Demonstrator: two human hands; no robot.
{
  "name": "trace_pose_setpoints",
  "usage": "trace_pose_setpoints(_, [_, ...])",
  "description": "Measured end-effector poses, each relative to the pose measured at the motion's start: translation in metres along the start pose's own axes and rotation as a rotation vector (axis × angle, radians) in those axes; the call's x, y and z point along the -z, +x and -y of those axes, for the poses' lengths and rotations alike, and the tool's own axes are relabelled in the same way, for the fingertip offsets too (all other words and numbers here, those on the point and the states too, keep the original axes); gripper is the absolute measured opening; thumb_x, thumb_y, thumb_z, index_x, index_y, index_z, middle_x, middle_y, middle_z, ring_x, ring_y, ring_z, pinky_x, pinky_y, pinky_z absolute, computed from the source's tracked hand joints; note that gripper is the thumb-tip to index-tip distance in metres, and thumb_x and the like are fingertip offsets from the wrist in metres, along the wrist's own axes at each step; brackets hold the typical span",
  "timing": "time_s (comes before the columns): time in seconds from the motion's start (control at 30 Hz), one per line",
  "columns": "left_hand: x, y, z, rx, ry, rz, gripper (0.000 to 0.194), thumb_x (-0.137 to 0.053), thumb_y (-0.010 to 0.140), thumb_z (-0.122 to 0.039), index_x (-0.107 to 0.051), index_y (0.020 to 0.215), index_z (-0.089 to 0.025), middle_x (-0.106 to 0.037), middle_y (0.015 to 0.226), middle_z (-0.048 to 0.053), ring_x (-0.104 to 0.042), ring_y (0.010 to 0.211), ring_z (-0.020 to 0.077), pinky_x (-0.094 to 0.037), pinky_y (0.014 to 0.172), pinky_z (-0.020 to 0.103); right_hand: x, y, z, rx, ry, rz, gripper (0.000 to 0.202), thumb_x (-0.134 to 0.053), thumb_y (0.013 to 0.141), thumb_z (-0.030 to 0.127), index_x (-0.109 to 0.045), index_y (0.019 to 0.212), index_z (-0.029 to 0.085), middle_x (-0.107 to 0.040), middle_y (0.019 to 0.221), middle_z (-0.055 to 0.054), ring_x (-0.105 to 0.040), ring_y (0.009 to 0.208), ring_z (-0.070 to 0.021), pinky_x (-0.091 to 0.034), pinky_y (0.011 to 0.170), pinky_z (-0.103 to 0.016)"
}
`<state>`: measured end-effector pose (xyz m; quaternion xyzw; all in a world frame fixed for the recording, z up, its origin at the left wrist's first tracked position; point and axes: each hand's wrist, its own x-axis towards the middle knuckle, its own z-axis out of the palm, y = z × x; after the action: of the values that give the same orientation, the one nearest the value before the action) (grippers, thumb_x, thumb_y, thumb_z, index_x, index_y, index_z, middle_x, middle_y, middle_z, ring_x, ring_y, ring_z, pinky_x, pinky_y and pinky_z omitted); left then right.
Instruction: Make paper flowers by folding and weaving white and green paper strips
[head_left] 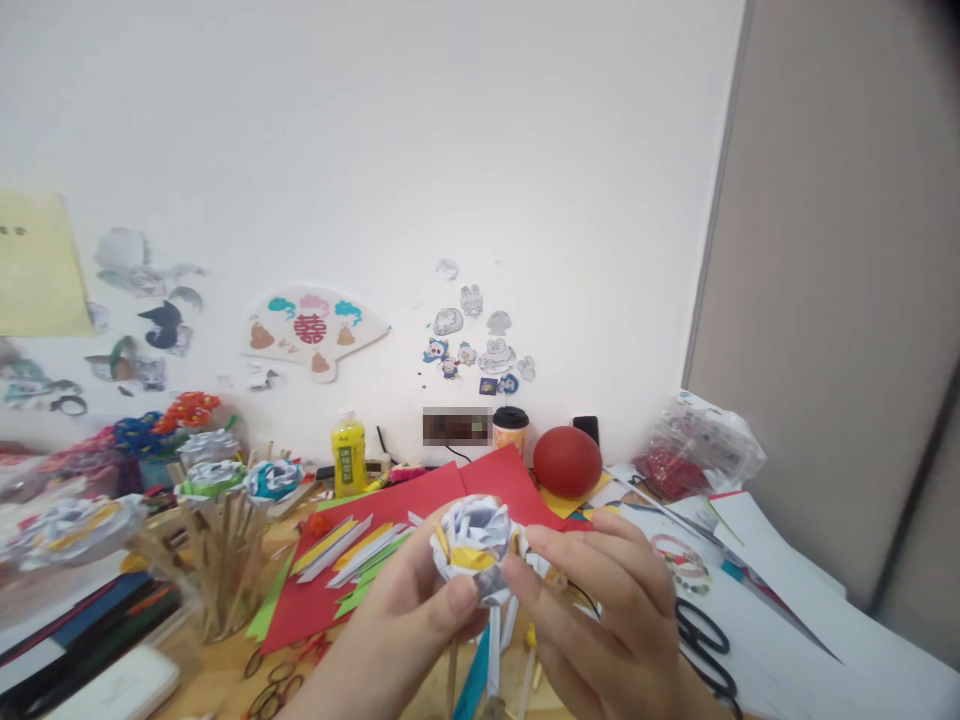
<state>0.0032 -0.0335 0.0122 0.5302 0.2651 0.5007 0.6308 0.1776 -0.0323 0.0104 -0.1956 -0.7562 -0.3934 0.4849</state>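
Note:
A white paper flower with yellow petals [474,535] is held up in front of me, above the table. My left hand [401,600] is wrapped round its left side and underside, with the thumb pressed on the lower petals. At the flower's right edge, my right hand [619,595] has thumb and fingertips closed on the outer folded paper. Below the flower show a teal paper strip [472,675] and a white strip [493,650]; where their upper ends go is hidden. Folded white and yellow paper strips [362,550] lie on red paper sheets [420,497] behind my left hand.
To the left, paper flowers [214,478] stand by a holder of wooden sticks [225,570]. At the back are a yellow bottle [349,455], a lidded cup [511,432] and a red balloon [568,462]. Black-handled scissors [701,640] lie on the right.

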Motion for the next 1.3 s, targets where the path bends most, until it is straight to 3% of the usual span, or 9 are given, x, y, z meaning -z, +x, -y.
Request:
trace_pose_setpoints(0.13, [0.001, 0.0, 0.0, 0.024, -0.022, 0.012, 0.052, -0.069, 0.06, -0.045, -0.055, 0.105, -0.023, -0.059, 0.1, 0.006, -0.054, 0.086, 0.0184, -0.04, 0.072, 0.027, -0.001, -0.002, 0.001, 0.01, 0.025, -0.001, 0.039, -0.046, 0.074, 0.013, -0.055, 0.111, 0.018, -0.05, 0.113, -0.007, -0.045, 0.096, -0.0202, -0.037, 0.09, -0.039])
trace_pose_setpoints(0.27, [0.003, -0.001, -0.003, 0.038, -0.042, 0.02, 0.045, -0.069, 0.061, -0.043, -0.058, 0.099, -0.023, -0.061, 0.094, 0.005, -0.053, 0.084, 0.0175, -0.04, 0.072, 0.027, 0.001, 0.001, 0.005, -0.145, 0.146, 0.027, 0.039, -0.046, 0.073, 0.007, -0.055, 0.106, 0.024, -0.05, 0.112, -0.004, -0.046, 0.098, -0.019, -0.035, 0.091, -0.04])
trace_pose_setpoints(0.37, [0.003, -0.001, -0.006, 0.023, -0.05, 0.043, 0.047, -0.071, 0.057, -0.042, -0.059, 0.097, -0.021, -0.062, 0.088, 0.005, -0.053, 0.076, 0.0153, -0.041, 0.067, 0.025, 0.003, 0.006, 0.004, -0.241, 0.194, 0.041, 0.042, -0.046, 0.072, 0.009, -0.051, 0.112, 0.021, -0.045, 0.117, -0.008, -0.044, 0.105, -0.0229, -0.035, 0.088, -0.042])
trace_pose_setpoints(0.73, [0.003, -0.002, 0.0, -0.024, -0.081, 0.06, 0.039, -0.072, 0.058, -0.041, -0.062, 0.089, -0.02, -0.057, 0.072, 0.001, -0.048, 0.061, 0.0091, -0.038, 0.058, 0.02, 0.004, 0.003, -0.003, -0.19, 0.176, 0.042, 0.043, -0.047, 0.072, 0.011, -0.053, 0.112, 0.024, -0.044, 0.12, -0.006, -0.044, 0.106, -0.0239, -0.034, 0.088, -0.041])
trace_pose_setpoints(0.87, [0.003, -0.005, -0.003, 0.002, -0.053, 0.056, 0.047, -0.073, 0.054, -0.044, -0.06, 0.093, -0.021, -0.058, 0.077, 0.002, -0.051, 0.069, 0.0128, -0.04, 0.063, 0.023, 0.003, 0.003, -0.005, -0.208, 0.277, 0.096, 0.037, -0.047, 0.078, 0.019, -0.05, 0.115, 0.023, -0.041, 0.122, -0.007, -0.041, 0.108, -0.0249, -0.033, 0.09, -0.043])
trace_pose_setpoints(0.97, [0.001, -0.005, -0.003, 0.01, -0.058, 0.075, 0.051, -0.073, 0.054, -0.046, -0.059, 0.097, -0.022, -0.057, 0.08, 0.003, -0.05, 0.071, 0.0137, -0.038, 0.063, 0.023, -0.002, 0.003, -0.005, -0.325, 0.436, 0.077, 0.035, -0.043, 0.084, 0.036, -0.047, 0.116, 0.023, -0.041, 0.122, -0.008, -0.041, 0.109, -0.0248, -0.035, 0.089, -0.043])
trace_pose_setpoints(1.07, [-0.004, -0.003, 0.001, 0.025, -0.085, 0.15, 0.05, -0.072, 0.053, -0.048, -0.059, 0.092, -0.02, -0.053, 0.075, 0.002, -0.044, 0.06, 0.009, -0.033, 0.054, 0.02, -0.01, 0.005, -0.002, -0.46, 0.615, 0.082, 0.045, -0.041, 0.083, 0.049, -0.044, 0.119, 0.022, -0.044, 0.12, -0.011, -0.043, 0.109, -0.0239, -0.041, 0.086, -0.039])
trace_pose_setpoints(1.2, [-0.011, 0.002, 0.007, 0.008, -0.177, 0.207, 0.047, -0.068, 0.055, -0.053, -0.059, 0.082, -0.015, -0.043, 0.061, -0.002, -0.033, 0.05, 0.0052, -0.027, 0.047, 0.019, -0.022, 0.005, 0.002, -0.615, 0.8, 0.079, 0.045, -0.044, 0.082, 0.049, -0.046, 0.117, 0.021, -0.045, 0.119, -0.012, -0.045, 0.109, -0.023, -0.043, 0.085, -0.034])
trace_pose_setpoints(1.3, [-0.014, 0.004, 0.004, -0.022, -0.257, 0.134, 0.043, -0.07, 0.057, -0.048, -0.06, 0.083, -0.016, -0.046, 0.065, -0.001, -0.034, 0.052, 0.0053, -0.028, 0.046, 0.017, -0.031, 0.001, 0.004, -0.778, 0.883, 0.058, 0.042, -0.042, 0.083, 0.046, -0.045, 0.116, 0.019, -0.051, 0.112, -0.011, -0.053, 0.099, -0.02, -0.046, 0.079, -0.03])
